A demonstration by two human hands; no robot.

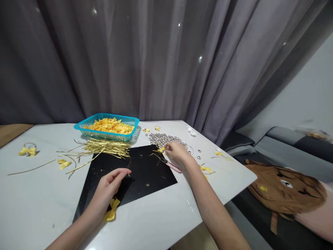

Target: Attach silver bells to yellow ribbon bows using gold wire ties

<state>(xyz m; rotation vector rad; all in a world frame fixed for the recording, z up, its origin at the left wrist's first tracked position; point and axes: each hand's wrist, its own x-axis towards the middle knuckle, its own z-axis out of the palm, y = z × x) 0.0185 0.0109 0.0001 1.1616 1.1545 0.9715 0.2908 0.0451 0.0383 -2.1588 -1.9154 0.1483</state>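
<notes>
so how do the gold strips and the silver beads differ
The gold strips are long and thin; the silver beads are small and rounded. The gold strips lie heaped by the blue basket, while the silver beads spread out near the right hand. Both look shiny.

Room between hands [110,184] [178,152], basket [122,136] beyond

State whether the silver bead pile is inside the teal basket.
No, the silver bead pile lies on the white table; the teal basket holds yellow ribbon bows.
</notes>
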